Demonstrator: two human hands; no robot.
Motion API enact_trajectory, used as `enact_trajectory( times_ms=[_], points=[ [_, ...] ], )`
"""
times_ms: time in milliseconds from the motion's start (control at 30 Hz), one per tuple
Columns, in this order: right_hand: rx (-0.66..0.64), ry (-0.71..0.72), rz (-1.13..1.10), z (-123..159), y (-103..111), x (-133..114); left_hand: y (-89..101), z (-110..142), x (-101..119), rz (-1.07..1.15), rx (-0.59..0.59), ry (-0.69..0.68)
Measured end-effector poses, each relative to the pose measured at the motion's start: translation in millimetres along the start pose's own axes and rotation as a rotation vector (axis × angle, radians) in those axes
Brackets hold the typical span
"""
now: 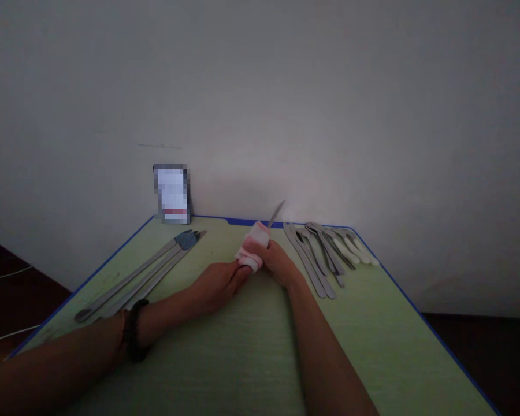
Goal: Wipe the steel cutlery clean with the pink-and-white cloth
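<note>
My right hand (277,261) is closed around a white and pink cloth (253,247) that is wrapped about a metal utensil (276,214), whose thin end sticks out up and to the right. My left hand (219,282) reaches in from the left, its fingertips pinched at the near end of the wrapped utensil, though what they grip is hidden by the cloth. Both hands hover over the far middle of a light green table (251,346).
Long metal utensils (147,274) lie in a row at the left. A pile of cutlery (325,254), some pieces with white handles, lies at the right. A small card (172,193) leans on the wall at the table's far edge. The table has a blue rim.
</note>
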State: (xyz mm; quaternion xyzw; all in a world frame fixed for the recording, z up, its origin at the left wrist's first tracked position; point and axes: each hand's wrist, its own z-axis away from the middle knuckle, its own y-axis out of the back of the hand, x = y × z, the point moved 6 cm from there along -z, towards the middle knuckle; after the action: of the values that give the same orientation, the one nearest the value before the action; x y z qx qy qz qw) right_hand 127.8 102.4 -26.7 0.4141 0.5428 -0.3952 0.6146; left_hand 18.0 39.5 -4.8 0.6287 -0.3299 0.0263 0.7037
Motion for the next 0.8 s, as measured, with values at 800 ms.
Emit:
enact_trajectory(
  times_ms=[800],
  points=[
    [0.023, -0.02, 0.062, 6.2, -4.1, -10.5, -0.5, -0.7, -4.9, 0.138, 0.011, 0.009]
  ],
)
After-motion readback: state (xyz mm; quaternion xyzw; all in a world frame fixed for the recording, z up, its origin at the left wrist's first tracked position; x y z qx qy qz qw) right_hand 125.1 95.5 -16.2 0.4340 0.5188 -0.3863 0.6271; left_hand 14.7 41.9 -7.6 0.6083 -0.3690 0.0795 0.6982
